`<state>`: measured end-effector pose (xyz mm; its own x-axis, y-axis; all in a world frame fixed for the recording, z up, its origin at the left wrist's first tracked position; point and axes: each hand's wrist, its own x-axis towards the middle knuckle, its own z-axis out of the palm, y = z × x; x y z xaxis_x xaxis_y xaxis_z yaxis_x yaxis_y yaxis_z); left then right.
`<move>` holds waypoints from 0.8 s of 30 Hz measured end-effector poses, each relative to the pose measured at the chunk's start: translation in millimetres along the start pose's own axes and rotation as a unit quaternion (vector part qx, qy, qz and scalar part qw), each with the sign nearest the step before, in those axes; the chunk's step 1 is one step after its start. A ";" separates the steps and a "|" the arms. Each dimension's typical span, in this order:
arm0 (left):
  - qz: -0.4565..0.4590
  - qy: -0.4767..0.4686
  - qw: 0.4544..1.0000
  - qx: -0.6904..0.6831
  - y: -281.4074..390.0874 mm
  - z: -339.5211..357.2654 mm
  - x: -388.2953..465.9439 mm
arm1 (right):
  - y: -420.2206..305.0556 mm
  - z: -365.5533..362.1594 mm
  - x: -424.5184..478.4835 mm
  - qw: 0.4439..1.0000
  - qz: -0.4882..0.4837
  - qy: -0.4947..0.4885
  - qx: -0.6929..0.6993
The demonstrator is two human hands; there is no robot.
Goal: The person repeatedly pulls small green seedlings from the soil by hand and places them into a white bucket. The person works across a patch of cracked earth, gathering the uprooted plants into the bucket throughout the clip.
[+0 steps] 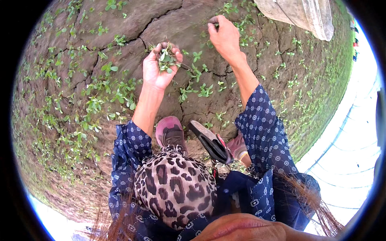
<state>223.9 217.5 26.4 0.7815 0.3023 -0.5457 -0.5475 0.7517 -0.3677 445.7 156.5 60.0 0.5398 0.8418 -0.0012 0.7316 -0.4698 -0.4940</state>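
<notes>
My left hand [161, 67], palm up with curled fingers, holds a bunch of small uprooted green plants [166, 58] with thin roots. To its right, my right hand [223, 34] is held low over the soil, thumb and fingers bent towards each other beside low leafy seedlings [242, 24]. Whether anything is pinched between those fingertips cannot be made out. Between and below the hands, more small green plants [194, 73] grow from the cracked brown soil [169, 22].
A whitish, soil-stained container or sack [301, 15] stands at the upper right. Dense seedlings [96, 104] spread to the left. Near my feet are a pink and dark shoe [171, 132] and an open dark pouch [211, 144] hanging from a strap. Deep cracks cross the ground.
</notes>
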 end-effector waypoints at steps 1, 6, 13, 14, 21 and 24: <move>-0.007 0.001 1.000 -0.005 -2.6 1.4 1.3 | -0.3 1.2 1.0 1.000 -0.005 -0.011 -0.021; -0.007 0.019 1.000 0.007 -8.5 9.1 7.0 | -2.6 6.5 15.1 0.993 -0.051 -0.059 -0.090; -0.006 -0.002 1.000 -0.007 0.1 8.9 1.7 | -12.4 10.3 3.7 0.995 -0.085 -0.049 -0.028; -0.004 0.000 1.000 -0.002 -0.9 8.5 0.6 | -13.5 11.8 1.1 0.993 -0.086 -0.057 -0.051; 0.000 0.013 1.000 0.018 -4.3 16.1 -3.3 | -16.8 15.5 5.8 0.982 -0.119 -0.069 -0.131; -0.005 0.010 1.000 0.022 -8.5 17.9 -7.4 | -18.2 11.2 5.2 0.989 -0.101 -0.065 -0.088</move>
<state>228.1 219.3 47.0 0.7805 0.2842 -0.5568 -0.5259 0.7800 -0.3392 430.6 172.4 59.3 0.3257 0.9448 -0.0366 0.8863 -0.3186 -0.3361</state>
